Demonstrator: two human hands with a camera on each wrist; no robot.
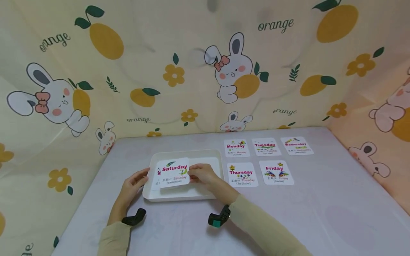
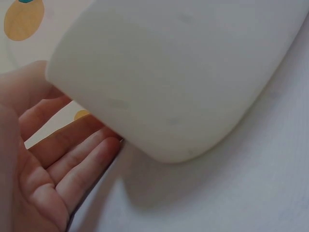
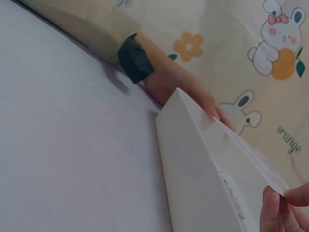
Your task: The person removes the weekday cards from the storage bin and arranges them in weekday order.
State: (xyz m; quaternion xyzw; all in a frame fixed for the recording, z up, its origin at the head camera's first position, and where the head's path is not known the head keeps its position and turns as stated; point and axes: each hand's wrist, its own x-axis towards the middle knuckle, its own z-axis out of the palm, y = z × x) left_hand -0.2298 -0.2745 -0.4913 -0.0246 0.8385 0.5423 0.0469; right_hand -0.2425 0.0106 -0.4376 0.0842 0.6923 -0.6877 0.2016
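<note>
A square white card printed "Saturday" is raised over a white tray. My right hand pinches the card's right edge between thumb and fingers, as the right wrist view shows too. Under the card's left side peeks a second card in the tray, its word mostly hidden past the letter S. At the tray's left end, my left hand grips the wall. Close up in the left wrist view, its fingertips lie against the outside of the tray near a rounded corner.
Right of the tray lie cards in two rows: Monday, Tuesday and Wednesday behind, Thursday and Friday in front. A pale cloth covers the table. Printed curtains hang behind and at both sides.
</note>
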